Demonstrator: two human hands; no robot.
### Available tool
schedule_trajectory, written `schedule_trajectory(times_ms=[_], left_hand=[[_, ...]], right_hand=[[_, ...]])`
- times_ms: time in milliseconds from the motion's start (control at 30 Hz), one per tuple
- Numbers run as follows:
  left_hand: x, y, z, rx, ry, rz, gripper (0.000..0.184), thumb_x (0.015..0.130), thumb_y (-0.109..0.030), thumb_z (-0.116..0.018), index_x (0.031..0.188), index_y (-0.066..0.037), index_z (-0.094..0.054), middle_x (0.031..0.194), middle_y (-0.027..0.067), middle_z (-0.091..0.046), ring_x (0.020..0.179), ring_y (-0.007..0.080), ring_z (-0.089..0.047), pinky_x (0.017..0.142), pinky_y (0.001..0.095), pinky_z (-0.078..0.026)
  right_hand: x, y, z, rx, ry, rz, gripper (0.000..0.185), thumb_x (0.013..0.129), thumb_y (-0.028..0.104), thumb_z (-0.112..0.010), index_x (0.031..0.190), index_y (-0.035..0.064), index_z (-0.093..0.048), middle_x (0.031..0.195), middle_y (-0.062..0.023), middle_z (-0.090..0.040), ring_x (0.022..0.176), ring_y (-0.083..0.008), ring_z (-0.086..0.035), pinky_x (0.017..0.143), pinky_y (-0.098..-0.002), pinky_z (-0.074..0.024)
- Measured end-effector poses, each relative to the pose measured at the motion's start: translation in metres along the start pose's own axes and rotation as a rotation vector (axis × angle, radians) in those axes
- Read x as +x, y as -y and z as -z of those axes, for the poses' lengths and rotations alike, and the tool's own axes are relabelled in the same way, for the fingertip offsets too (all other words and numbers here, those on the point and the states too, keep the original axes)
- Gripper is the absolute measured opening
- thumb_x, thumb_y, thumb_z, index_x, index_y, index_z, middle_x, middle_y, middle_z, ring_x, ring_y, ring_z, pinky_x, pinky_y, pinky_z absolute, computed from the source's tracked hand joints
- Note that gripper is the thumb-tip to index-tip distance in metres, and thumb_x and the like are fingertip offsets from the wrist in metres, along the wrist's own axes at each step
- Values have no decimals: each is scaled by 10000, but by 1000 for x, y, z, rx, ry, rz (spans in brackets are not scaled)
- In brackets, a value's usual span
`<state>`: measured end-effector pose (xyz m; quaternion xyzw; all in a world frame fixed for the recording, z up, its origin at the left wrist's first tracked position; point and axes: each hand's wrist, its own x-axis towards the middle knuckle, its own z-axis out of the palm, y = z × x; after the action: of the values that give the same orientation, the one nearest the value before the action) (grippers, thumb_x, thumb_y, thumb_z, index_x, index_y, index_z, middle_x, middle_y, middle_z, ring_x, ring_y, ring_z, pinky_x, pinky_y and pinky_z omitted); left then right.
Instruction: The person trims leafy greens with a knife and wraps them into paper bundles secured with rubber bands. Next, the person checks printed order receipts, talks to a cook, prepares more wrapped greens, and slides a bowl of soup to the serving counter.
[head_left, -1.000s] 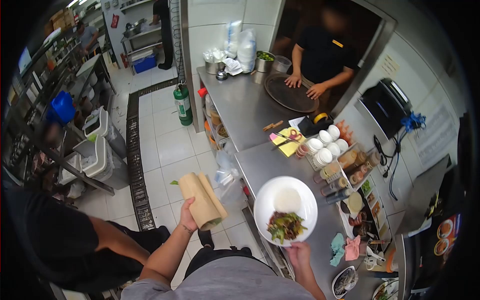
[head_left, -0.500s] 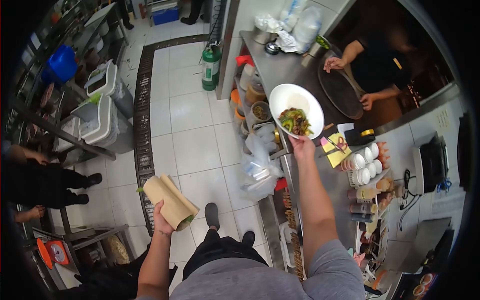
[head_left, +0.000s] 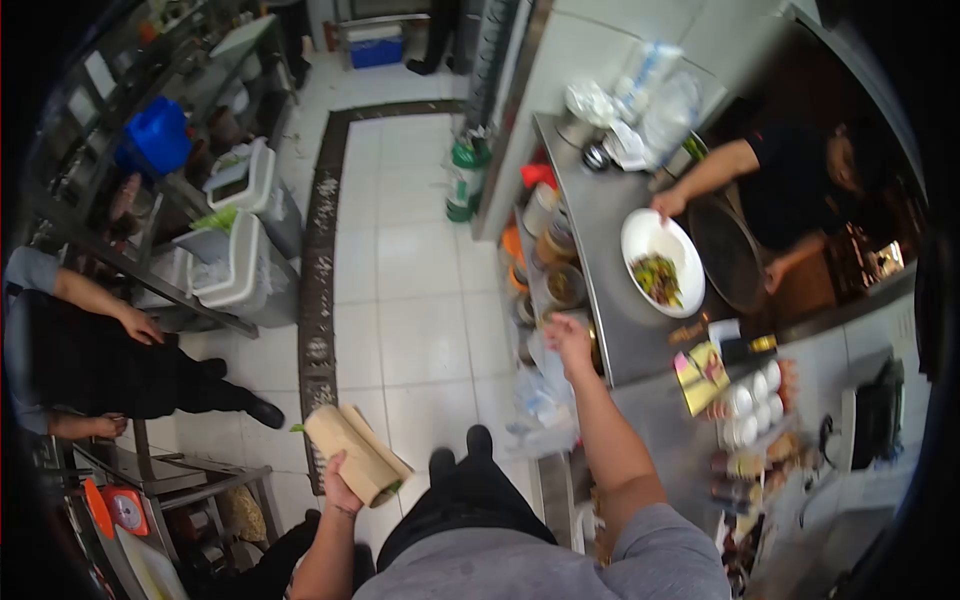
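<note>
Rolled brown paper (head_left: pixel 352 452) with green leaves showing at its ends is gripped by my left hand (head_left: pixel 342 485), low over the tiled floor. My right hand (head_left: pixel 568 345) is raised at the left edge of the steel counter (head_left: pixel 625 345), fingers partly spread and nothing in them. Beyond it, a white plate (head_left: pixel 650 228) of rice and a brown-and-green dish is at the counter, with a co-worker's hand (head_left: pixel 669 203) on its far rim. A round dark tray (head_left: pixel 722 250) lies beside the plate, near the co-worker's other hand.
White cups (head_left: pixel 750 405), sauce bottles and a yellow notepad (head_left: pixel 703 378) stand on the counter at right. Jars fill the shelf beneath it. A green extinguisher (head_left: pixel 466 180) stands by the wall. Another person (head_left: pixel 110 330) is at the left, near the bins (head_left: pixel 245 270).
The plate has moved from my right hand to the co-worker, whose hand now touches its rim. My right hand has let go and drawn back. The view has shifted.
</note>
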<state>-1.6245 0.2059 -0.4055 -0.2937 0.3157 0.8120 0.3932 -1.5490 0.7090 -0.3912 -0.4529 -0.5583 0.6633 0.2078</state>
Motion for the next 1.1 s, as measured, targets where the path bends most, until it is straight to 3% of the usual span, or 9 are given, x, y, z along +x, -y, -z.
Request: schedule_trajectory(times_ms=[167, 233, 333, 433, 633, 733, 867, 1000, 1100], left_hand=[[38, -10, -47, 87, -56, -47, 553, 826, -268, -586, 1310, -32, -458, 1216, 179, -580, 1123, 369, -562, 994, 527, -439], [52, -14, -63, 119, -98, -27, 564, 824, -261, -585, 1322, -35, -446, 1218, 178, -578, 1127, 374, -559, 995, 530, -437], [67, -17, -73, 143, -264, -22, 594, 808, -275, -607, 1332, -47, -444, 1224, 176, -581, 1114, 377, -568, 996, 546, -430], [82, -20, -94, 129, -350, -17, 605, 813, -288, -604, 1341, -50, -431, 1242, 175, -569, 1134, 374, -555, 1004, 551, -418], [120, -26, -129, 97, -390, 44, 609, 829, -291, -609, 1349, -47, -410, 1246, 179, -557, 1159, 376, -537, 1014, 545, -411], [136, -28, -150, 67, -364, 102, 605, 820, -284, -625, 1338, -46, -424, 1244, 173, -560, 1152, 370, -542, 1010, 540, -416], [145, -34, -168, 138, -337, 71, 605, 812, -284, -634, 1330, -47, -433, 1234, 163, -569, 1142, 363, -551, 1006, 535, -423], [138, -38, -184, 191, -311, 81, 614, 795, -295, -614, 1332, -53, -443, 1243, 172, -570, 1144, 371, -553, 1009, 551, -414], [133, -42, -177, 169, -226, 72, 593, 810, -285, -634, 1322, -50, -448, 1233, 158, -575, 1138, 368, -553, 1003, 539, -425]], right_hand=[[193, -100, 2, -240, -217, 128, 313, 782, -46, -580, 1081, 20, -645, 922, -79, -659, 774, -173, -617, 669, -287, -480], [249, -118, 9, -417, -223, 353, 266, 810, 13, -563, 1063, 25, -645, 933, -83, -659, 829, -209, -614, 758, -296, -473], [355, -198, 21, 249, -530, 40, 259, 888, 181, -475, 1036, 23, -618, 1034, -146, -620, 929, -265, -563, 868, -387, -452], [332, -158, 20, -844, -486, -256, 339, 920, 157, -420, 1175, 57, -619, 1204, -220, -613, 1119, -380, -592, 936, -446, -479], [319, -121, 3, -1022, -314, -412, 304, 916, 118, -454, 1141, 27, -637, 1144, -212, -645, 1049, -393, -623, 892, -450, -504], [323, -151, 17, -916, -674, -182, 213, 853, 64, -492, 934, 8, -681, 963, -230, -676, 913, -380, -658, 809, -452, -520], [316, -145, 9, -1126, -1065, -10, 197, 909, 60, -481, 919, -31, -655, 945, -174, -682, 894, -340, -656, 828, -407, -529], [325, -132, 14, -806, -1012, -40, 189, 907, 55, -487, 976, -30, -641, 985, -186, -668, 932, -334, -643, 849, -402, -523], [341, -157, 28, -38, -833, 47, 196, 906, 51, -492, 1020, -29, -631, 1014, -195, -658, 961, -330, -633, 865, -398, -519]])
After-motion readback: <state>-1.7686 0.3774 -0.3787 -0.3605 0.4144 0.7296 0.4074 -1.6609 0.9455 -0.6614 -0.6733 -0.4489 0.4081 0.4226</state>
